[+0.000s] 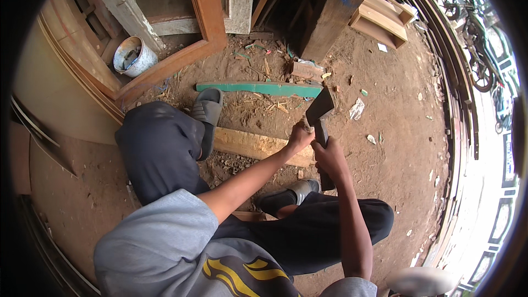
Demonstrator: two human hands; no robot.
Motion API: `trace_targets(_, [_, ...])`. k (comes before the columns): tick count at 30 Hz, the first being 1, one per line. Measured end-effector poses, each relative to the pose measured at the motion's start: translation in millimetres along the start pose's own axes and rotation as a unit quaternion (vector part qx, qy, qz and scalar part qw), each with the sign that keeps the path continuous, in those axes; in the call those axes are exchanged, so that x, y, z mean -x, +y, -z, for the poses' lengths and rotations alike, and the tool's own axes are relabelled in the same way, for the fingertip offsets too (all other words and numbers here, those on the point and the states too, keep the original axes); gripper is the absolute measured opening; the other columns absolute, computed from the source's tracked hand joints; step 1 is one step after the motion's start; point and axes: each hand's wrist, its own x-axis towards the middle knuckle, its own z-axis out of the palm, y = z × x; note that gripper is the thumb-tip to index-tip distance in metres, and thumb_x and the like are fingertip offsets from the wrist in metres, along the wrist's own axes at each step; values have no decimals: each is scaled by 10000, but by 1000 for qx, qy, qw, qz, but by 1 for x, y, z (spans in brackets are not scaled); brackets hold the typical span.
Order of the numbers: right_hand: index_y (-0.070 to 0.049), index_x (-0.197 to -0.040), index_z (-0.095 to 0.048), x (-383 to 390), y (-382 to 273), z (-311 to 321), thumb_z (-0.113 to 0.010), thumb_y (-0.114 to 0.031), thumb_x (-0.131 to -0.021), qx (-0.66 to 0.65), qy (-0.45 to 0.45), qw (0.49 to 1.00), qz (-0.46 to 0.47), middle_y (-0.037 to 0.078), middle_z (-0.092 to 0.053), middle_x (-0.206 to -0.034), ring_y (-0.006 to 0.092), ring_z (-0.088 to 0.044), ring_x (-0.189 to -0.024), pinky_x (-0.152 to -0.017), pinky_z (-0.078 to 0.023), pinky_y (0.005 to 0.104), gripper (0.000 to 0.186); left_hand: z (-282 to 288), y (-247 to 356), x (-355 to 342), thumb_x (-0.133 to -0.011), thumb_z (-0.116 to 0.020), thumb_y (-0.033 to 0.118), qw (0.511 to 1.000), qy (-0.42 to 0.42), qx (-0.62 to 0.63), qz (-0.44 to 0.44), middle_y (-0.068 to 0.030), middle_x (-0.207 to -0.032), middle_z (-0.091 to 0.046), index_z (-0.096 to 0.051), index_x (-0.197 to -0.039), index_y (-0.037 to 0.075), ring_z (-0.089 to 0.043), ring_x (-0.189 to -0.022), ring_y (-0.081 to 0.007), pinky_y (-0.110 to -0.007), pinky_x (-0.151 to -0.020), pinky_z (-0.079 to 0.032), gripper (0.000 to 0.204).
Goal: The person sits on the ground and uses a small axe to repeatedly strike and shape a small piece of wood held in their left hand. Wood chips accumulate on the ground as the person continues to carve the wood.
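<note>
Looking down with the head view, I see the person seated low over a dirt floor [396,148], both forearms reaching to the middle of the frame. The right hand [332,158], just right of centre, has its fingers wrapped around the handle of a dark bladed tool [323,127], whose broad flat blade tilts up toward the top of the frame while the handle's end points down. The left hand [300,137] is just beside the tool's neck, its fingers curled in near a small pale bit; I can't tell whether they pinch that, the tool or nothing.

Under that hand, a pale wooden plank [247,144] lies across the centre of the frame, its left end by the person's grey sandal [208,111]; the other sandal [302,188] is below the plank. Above it runs a green-edged strip of wood [258,88], with shavings scattered between.

Over in the upper left, a spattered white bucket [144,61] stands next to an orange-brown wooden frame [215,16]. Toward the upper right are a thick post [344,11], an open box of pale wood [379,28], long stacked boards [438,55] and, farther out, a motorbike [477,55]
</note>
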Motion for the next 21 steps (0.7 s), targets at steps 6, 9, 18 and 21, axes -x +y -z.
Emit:
trace_targets(6, [-7,-843,-475,26,-46,31,-547,-268,-839,-191,7,982,1,42,-493,-588,118,-502,-448,-387,-416,261,271,-2,12,5,-728,-588,202,999,-34,15,-10,-156,-713,-623,-592,-798,1,-624,-682,-282,-372,-576,-478,213])
trace_targets(9, [-39,-818,-469,41,-87,53,-535,-267,-852,-217,71,971,76,19,-475,-565,94,-478,-429,-376,-397,239,240,-1,3,0,-722,-593,234,998,10,-24,-60,-167,-756,-630,-608,-824,4,-626,-702,-289,-377,-596,-485,252])
trace_targets(18, [28,-829,-492,-3,1,-2,-555,-253,-811,-22,17,1000,-7,60,-513,-591,132,-529,-478,-411,-424,284,289,0,2,1,-748,-581,253,999,16,-25,-26,-198,-845,-609,-576,-900,10,-595,-824,-329,-388,-669,-478,286])
trace_targets(21, [12,-826,-486,4,-22,12,-556,-266,-823,-174,-34,983,-44,52,-503,-587,135,-522,-464,-400,-433,278,288,3,3,-3,-737,-590,215,998,-56,16,17,-196,-824,-609,-578,-889,7,-598,-817,-330,-391,-665,-479,258])
